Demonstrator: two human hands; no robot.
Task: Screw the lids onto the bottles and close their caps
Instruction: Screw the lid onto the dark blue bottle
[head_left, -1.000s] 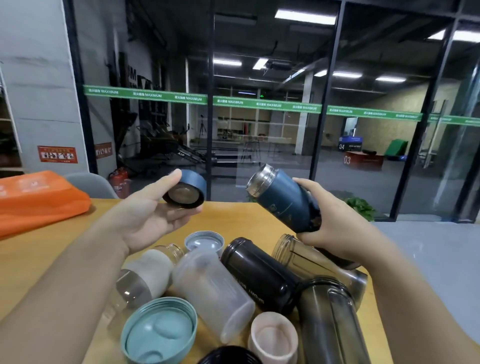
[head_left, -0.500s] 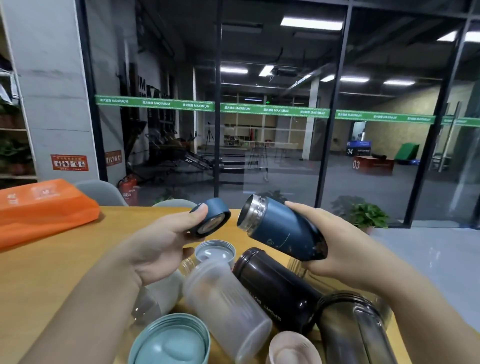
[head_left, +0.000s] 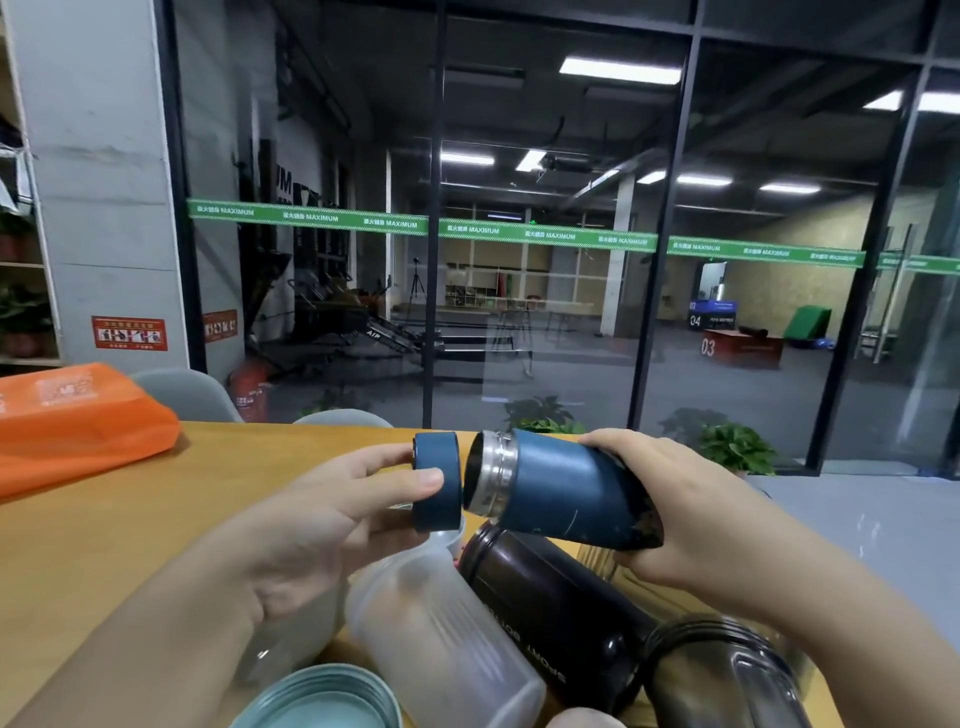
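Clutter crowds the wooden bench (head_left: 104, 525) below both hands. The left hand (head_left: 317, 525) pinches a blue lid (head_left: 437, 480) between thumb and fingers, its open side facing 3 o'clock. The right hand (head_left: 675, 514) is wrapped around the base end of a blue bottle (head_left: 561, 488), which is tilted almost level with its steel threaded mouth pointing toward 9 o'clock. Lid and mouth sit just beside each other, the lid's lower edge close to the rim; whether they touch cannot be told.

Under the bottle, toward 6 o'clock, a dark brown bottle (head_left: 550, 608) lies on its side, with a frosted clear bottle (head_left: 441, 639) lying beside it at its 8 o'clock. A smoky transparent bottle (head_left: 727, 675) lies at the lower right, partly behind the right forearm. A pale teal lid (head_left: 322, 701) shows at the bottom edge, below the left wrist. A grey round lid (head_left: 454, 538) peeks out just under the blue lid, mostly hidden by it.

At 9 o'clock, well apart from the hands, an orange bag (head_left: 78, 421) rests on the bench. Two grey chair backs (head_left: 182, 392) stand past the far edge.
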